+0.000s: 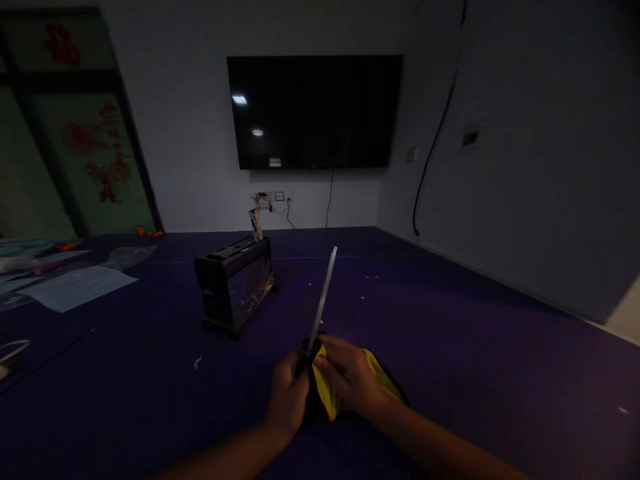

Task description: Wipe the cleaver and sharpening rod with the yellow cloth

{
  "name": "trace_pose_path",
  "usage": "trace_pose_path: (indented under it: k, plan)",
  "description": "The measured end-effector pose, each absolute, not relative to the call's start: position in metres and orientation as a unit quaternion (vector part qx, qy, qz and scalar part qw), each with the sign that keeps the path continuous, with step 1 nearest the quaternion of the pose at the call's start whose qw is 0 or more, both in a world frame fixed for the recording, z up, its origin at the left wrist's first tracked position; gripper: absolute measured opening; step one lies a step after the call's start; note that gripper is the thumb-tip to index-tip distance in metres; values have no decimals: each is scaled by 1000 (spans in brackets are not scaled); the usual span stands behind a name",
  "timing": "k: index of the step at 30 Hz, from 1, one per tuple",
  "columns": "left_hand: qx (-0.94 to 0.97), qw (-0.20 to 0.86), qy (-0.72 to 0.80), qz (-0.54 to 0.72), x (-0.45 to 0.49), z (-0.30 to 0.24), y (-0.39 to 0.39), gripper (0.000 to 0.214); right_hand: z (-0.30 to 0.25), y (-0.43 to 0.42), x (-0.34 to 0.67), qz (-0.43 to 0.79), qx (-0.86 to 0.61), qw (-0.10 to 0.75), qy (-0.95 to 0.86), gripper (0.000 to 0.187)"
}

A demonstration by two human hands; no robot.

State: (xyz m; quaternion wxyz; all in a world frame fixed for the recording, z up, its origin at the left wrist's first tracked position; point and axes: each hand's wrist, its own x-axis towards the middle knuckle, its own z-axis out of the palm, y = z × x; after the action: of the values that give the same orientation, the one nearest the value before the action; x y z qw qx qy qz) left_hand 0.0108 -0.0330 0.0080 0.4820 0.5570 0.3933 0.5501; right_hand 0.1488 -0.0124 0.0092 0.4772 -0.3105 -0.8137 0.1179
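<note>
Low in the middle of the view, my left hand (287,397) is closed around the black lower end of a slim silvery rod (324,297). The rod points up and leans slightly right; whether it is a blade seen edge-on I cannot tell. My right hand (353,373) pinches a yellow and black cloth (327,393) against the rod's base, and more of the cloth spreads under that hand. Ahead and to the left stands a black slotted holder (250,283) with a shiny side. A mottled handle (256,225) sticks up from its top.
The dark purple surface (450,373) bears small white scraps. At left lie papers (80,287), a clear plastic bag (131,255) and orange pieces (150,233). A television (315,113) hangs on the far wall above sockets (277,197). A black cable (431,157) runs down the right wall.
</note>
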Motion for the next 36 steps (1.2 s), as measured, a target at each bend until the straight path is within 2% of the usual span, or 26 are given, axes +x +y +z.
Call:
trace_pose_path:
  k: [9,22,25,36]
  plan:
    - [566,435,420,560,9,6,-35,28,1,-16,150,42,-316,502,-804,16]
    - [560,501,389,533,7,7,-38,33,12,-15,147,133,-293,434,-841,23]
    - [564,486,400,535,8,6,-37,32,10,-14,146,121,-311,451,-828,25]
    - [579,437,426,541,10,8,-43,26,6,-16,147,33,-313,540,-781,8]
